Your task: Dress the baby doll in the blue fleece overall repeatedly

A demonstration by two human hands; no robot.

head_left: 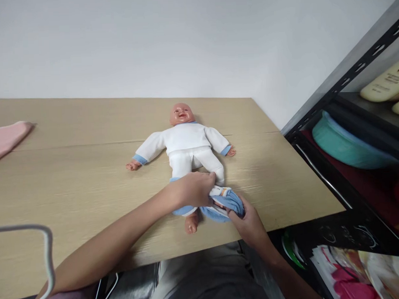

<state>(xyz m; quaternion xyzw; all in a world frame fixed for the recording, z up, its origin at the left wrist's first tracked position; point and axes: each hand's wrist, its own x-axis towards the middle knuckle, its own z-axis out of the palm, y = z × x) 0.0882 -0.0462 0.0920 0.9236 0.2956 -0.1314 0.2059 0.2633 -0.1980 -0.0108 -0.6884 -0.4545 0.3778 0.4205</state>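
A baby doll (185, 143) in a white top and white trousers with blue cuffs lies on its back on the wooden table (72, 180), head away from me. My left hand (194, 189) is closed around the doll's lower leg, fingers pinching a blue sock (226, 203). My right hand (246, 217) grips the bunched blue sock from below at the doll's foot. The doll's other bare foot (191, 224) sticks out near the table's front edge.
A pink cloth (5, 136) lies at the table's far left. A white hanger (42, 242) pokes in at the lower left. A black metal shelf (349, 118) on the right holds a teal basin (346, 146) and pale bottles (385, 84).
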